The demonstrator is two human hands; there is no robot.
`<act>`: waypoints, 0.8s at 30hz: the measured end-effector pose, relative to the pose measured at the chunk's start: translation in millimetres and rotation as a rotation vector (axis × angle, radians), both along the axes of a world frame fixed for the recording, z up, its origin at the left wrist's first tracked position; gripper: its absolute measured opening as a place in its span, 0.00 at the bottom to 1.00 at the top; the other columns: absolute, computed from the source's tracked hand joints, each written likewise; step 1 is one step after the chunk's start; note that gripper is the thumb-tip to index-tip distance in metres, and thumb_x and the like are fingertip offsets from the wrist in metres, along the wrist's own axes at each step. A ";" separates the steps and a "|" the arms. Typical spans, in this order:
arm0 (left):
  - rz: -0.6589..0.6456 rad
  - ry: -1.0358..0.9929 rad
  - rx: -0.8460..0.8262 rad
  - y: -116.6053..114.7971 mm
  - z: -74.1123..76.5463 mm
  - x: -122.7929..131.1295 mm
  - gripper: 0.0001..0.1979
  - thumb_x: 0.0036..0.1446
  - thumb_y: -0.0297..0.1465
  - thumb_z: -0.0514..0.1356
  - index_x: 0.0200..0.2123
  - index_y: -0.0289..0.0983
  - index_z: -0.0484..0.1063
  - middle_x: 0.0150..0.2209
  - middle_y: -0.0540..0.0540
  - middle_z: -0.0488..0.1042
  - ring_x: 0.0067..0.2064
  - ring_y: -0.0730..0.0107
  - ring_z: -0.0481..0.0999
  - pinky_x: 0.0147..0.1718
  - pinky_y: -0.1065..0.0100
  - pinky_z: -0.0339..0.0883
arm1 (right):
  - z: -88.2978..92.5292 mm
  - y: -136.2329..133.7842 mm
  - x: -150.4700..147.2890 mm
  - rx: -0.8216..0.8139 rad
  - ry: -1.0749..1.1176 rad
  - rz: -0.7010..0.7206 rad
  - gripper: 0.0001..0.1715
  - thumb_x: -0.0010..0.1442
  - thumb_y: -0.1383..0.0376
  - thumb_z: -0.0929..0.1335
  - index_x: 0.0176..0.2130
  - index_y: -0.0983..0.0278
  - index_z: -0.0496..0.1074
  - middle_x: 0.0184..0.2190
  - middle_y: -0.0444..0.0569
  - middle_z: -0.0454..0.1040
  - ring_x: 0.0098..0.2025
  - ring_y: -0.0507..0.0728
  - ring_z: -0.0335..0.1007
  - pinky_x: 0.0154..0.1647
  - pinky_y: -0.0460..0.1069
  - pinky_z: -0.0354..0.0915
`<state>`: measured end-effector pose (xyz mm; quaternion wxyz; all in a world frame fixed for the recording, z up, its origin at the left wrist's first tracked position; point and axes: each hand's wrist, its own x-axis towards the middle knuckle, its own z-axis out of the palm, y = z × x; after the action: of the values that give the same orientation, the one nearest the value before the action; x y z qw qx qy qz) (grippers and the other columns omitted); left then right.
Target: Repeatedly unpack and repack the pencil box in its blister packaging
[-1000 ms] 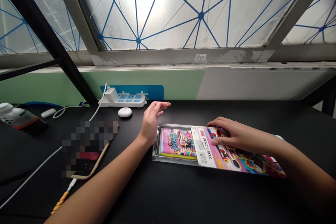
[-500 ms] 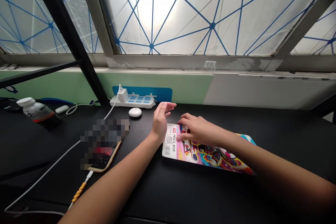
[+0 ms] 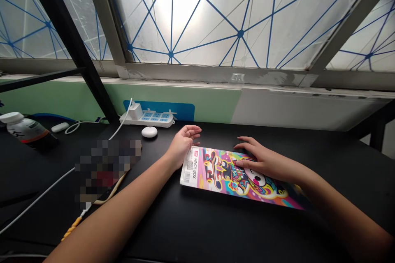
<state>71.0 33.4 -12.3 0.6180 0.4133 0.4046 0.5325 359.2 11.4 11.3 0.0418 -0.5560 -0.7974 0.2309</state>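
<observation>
A flat, colourful pencil box lies on the black desk, its white label end toward the left and a bright cartoon printed across its top. My left hand is on edge at the box's upper left corner. Its fingers are loosely curved and point right, beyond the box, with nothing seen between them. Across the box's top lies my right hand, fingers apart, the thumb over the cartoon and the other fingertips past the far edge. The box's right end is partly covered by my right forearm.
A phone, blurred out, lies to the left with a charging cable. Behind it are a white power strip and a small white oval case. A bottle lies at far left. A window rises behind the desk.
My right hand has slid rightward along the box, uncovering more of the cartoon. My left hand's fingers have curled a little beside the box's end. The view has shifted slightly right.
</observation>
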 end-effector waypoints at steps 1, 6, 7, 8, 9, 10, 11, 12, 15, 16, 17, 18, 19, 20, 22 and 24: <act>0.000 -0.011 0.004 0.2 -1.0 -0.2 0.30 0.30 0.18 0.49 0.40 0.40 0.71 0.51 0.44 0.74 0.54 0.61 0.73 0.47 0.60 0.73 | -0.8 1.0 0.6 0.004 0.010 0.005 0.39 0.58 0.37 0.65 0.59 0.56 0.68 0.71 0.53 0.49 0.66 0.70 0.58 0.64 0.58 0.61; 0.037 -0.009 0.010 3.6 -5.5 -2.4 0.31 0.33 0.16 0.51 0.44 0.41 0.71 0.53 0.44 0.73 0.55 0.63 0.73 0.51 0.60 0.72 | -1.0 4.3 -2.6 0.015 0.028 -0.001 0.39 0.57 0.36 0.65 0.56 0.57 0.71 0.68 0.55 0.55 0.66 0.70 0.58 0.64 0.59 0.60; 0.044 0.006 0.012 4.4 -6.3 -2.4 0.30 0.35 0.16 0.51 0.44 0.40 0.71 0.53 0.44 0.73 0.55 0.64 0.73 0.52 0.61 0.71 | -1.0 5.2 -2.1 0.022 0.029 -0.011 0.38 0.57 0.36 0.65 0.55 0.57 0.72 0.68 0.55 0.56 0.66 0.70 0.57 0.64 0.59 0.60; 0.050 0.026 0.009 5.0 -7.0 -2.2 0.28 0.38 0.16 0.52 0.44 0.40 0.71 0.53 0.44 0.73 0.55 0.64 0.74 0.52 0.62 0.70 | -1.1 6.2 -1.4 0.033 0.031 -0.023 0.38 0.57 0.35 0.65 0.54 0.57 0.73 0.67 0.54 0.57 0.66 0.69 0.58 0.64 0.58 0.60; 0.052 0.046 0.000 5.4 -7.6 -1.7 0.25 0.41 0.16 0.54 0.43 0.39 0.71 0.53 0.43 0.74 0.55 0.64 0.74 0.52 0.63 0.70 | -1.2 7.3 -0.5 0.045 0.035 -0.038 0.37 0.57 0.36 0.64 0.53 0.57 0.73 0.67 0.54 0.57 0.66 0.69 0.58 0.64 0.57 0.60; 0.050 0.065 -0.017 5.6 -8.0 -1.0 0.22 0.44 0.16 0.55 0.43 0.39 0.71 0.53 0.42 0.73 0.55 0.63 0.74 0.50 0.64 0.71 | -1.4 8.4 0.3 0.059 0.040 -0.052 0.37 0.58 0.36 0.64 0.53 0.57 0.73 0.66 0.54 0.58 0.65 0.68 0.60 0.63 0.56 0.61; 0.047 0.079 -0.037 5.4 -8.1 -0.2 0.20 0.47 0.17 0.55 0.43 0.38 0.71 0.54 0.41 0.73 0.54 0.62 0.75 0.47 0.65 0.72 | -1.7 9.4 0.8 0.072 0.044 -0.060 0.36 0.58 0.36 0.64 0.52 0.57 0.73 0.66 0.54 0.59 0.64 0.67 0.61 0.62 0.56 0.61; 0.046 0.087 -0.061 4.9 -8.0 0.6 0.18 0.49 0.18 0.55 0.43 0.38 0.71 0.54 0.40 0.73 0.53 0.62 0.76 0.44 0.66 0.74 | -2.0 10.3 0.9 0.085 0.048 -0.062 0.36 0.58 0.36 0.64 0.52 0.58 0.73 0.64 0.55 0.61 0.62 0.67 0.63 0.61 0.55 0.62; 0.073 0.082 -0.125 3.0 -6.2 1.8 0.18 0.52 0.18 0.56 0.46 0.38 0.68 0.55 0.39 0.73 0.45 0.64 0.79 0.35 0.68 0.75 | -2.7 11.9 -1.1 0.122 0.044 -0.051 0.36 0.58 0.36 0.64 0.50 0.59 0.73 0.58 0.55 0.70 0.57 0.67 0.68 0.58 0.56 0.63; 0.087 0.083 -0.141 2.5 -5.6 1.7 0.20 0.52 0.19 0.56 0.49 0.39 0.66 0.55 0.39 0.73 0.42 0.66 0.80 0.33 0.68 0.75 | -2.8 11.9 -2.2 0.131 0.040 -0.051 0.36 0.58 0.36 0.64 0.50 0.59 0.74 0.55 0.55 0.72 0.55 0.67 0.69 0.57 0.56 0.64; 0.098 0.090 -0.151 2.2 -5.0 1.4 0.22 0.53 0.19 0.57 0.51 0.40 0.64 0.56 0.39 0.73 0.39 0.68 0.80 0.31 0.69 0.74 | -2.8 11.8 -3.3 0.139 0.036 -0.056 0.36 0.58 0.36 0.64 0.49 0.59 0.74 0.53 0.55 0.73 0.54 0.67 0.70 0.55 0.56 0.64; 0.106 0.103 -0.155 2.1 -4.5 0.9 0.24 0.54 0.20 0.57 0.53 0.41 0.62 0.56 0.39 0.72 0.36 0.70 0.79 0.29 0.70 0.74 | -2.5 11.4 -4.3 0.144 0.032 -0.062 0.36 0.58 0.36 0.64 0.49 0.59 0.74 0.51 0.55 0.75 0.53 0.67 0.70 0.54 0.56 0.65; 0.108 0.118 -0.152 2.3 -4.3 0.3 0.25 0.54 0.21 0.58 0.55 0.42 0.61 0.56 0.39 0.72 0.34 0.71 0.79 0.28 0.70 0.73 | -2.1 10.9 -5.2 0.149 0.030 -0.066 0.36 0.58 0.36 0.64 0.49 0.60 0.74 0.51 0.55 0.75 0.52 0.67 0.71 0.52 0.56 0.65; 0.108 0.135 -0.145 2.5 -4.2 -0.2 0.27 0.55 0.23 0.59 0.57 0.43 0.59 0.56 0.40 0.72 0.32 0.72 0.78 0.27 0.71 0.73 | -1.4 10.3 -6.0 0.152 0.027 -0.070 0.36 0.58 0.36 0.64 0.49 0.60 0.74 0.50 0.55 0.75 0.51 0.67 0.71 0.51 0.56 0.65; 0.109 0.165 -0.127 3.1 -4.2 -0.8 0.28 0.56 0.25 0.60 0.59 0.45 0.58 0.55 0.40 0.72 0.30 0.73 0.77 0.26 0.71 0.72 | 0.5 8.9 -7.2 0.158 0.024 -0.072 0.36 0.58 0.36 0.64 0.49 0.60 0.74 0.50 0.55 0.76 0.50 0.67 0.72 0.50 0.55 0.65; 0.114 0.178 -0.117 3.8 -4.7 -0.8 0.30 0.57 0.27 0.61 0.61 0.47 0.57 0.55 0.41 0.72 0.29 0.74 0.77 0.25 0.72 0.71 | 2.4 7.6 -8.1 0.163 0.026 -0.070 0.36 0.58 0.36 0.64 0.49 0.60 0.75 0.49 0.55 0.76 0.49 0.66 0.72 0.49 0.55 0.65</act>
<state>70.2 37.2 -17.0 0.5715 0.3985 0.5109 0.5036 351.1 19.0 13.7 0.1054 -0.5753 -0.7929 0.1711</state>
